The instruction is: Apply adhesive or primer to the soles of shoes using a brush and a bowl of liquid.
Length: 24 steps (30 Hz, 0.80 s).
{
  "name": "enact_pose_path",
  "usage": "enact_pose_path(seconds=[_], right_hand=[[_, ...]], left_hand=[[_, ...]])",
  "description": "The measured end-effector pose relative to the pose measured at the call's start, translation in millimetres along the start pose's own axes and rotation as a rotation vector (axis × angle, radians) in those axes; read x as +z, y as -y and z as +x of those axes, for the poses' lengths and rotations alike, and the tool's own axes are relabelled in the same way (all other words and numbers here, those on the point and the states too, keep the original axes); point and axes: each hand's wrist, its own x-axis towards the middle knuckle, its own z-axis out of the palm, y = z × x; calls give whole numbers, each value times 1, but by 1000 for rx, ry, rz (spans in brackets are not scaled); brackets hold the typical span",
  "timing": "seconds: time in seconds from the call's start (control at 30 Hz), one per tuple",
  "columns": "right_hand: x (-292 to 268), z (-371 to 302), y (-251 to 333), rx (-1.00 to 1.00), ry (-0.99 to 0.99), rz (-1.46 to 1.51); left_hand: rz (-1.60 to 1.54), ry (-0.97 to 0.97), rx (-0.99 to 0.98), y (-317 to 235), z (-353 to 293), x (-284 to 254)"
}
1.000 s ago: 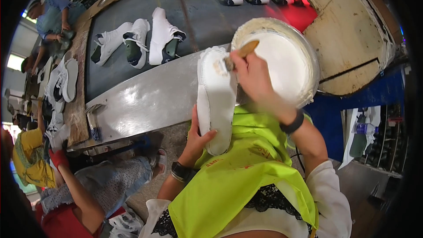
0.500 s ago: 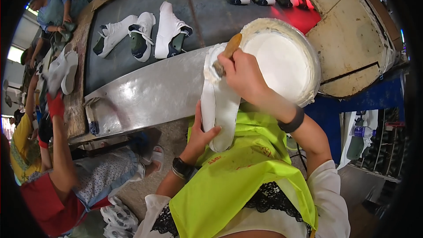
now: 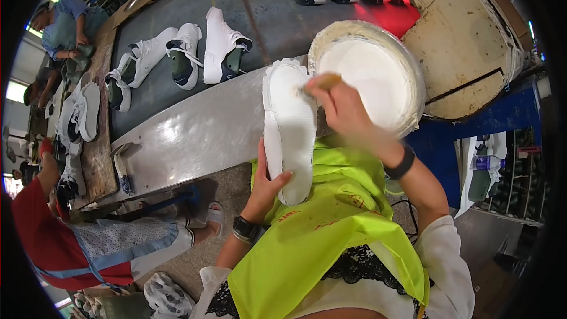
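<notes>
My left hand (image 3: pixel 267 184) grips the heel end of a long white shoe sole (image 3: pixel 298 142), its thumb lying across the edge. The sole points away from me over the lime-yellow apron, and its far rim has a wavy edge. In my right hand (image 3: pixel 345 106) is a brush (image 3: pixel 322 82) with a wooden handle. The bristle end is at the upper right part of the sole; a blur there hides whether it touches. Just beyond my right hand stands a round tub (image 3: pixel 413 62) of white paste, its rim crusted.
A dark conveyor belt (image 3: pixel 171 12) carries several white-and-green sneakers (image 3: pixel 221 47). A metal ledge (image 3: pixel 195 119) runs along its near side. Red light falls on the belt's right end. At left, a co-worker in red (image 3: pixel 77 242) stands by a wooden bench (image 3: pixel 97 168) with shoes.
My right hand has drawn the brush nearer me and slightly right across the sole; the white clump at the toe is gone. Another sneaker shows at the belt's left. The red-clad co-worker has shifted.
</notes>
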Motion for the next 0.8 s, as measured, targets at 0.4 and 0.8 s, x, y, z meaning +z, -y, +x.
enact_pose_path(seconds=[0.4,0.8], right_hand=[[19,71,-3,212,-107,12],[-14,-20,18,525,-162,31]], left_hand=[[1,23,-18,-2,5,0],[-84,-8,-54,-7,-7,-14]])
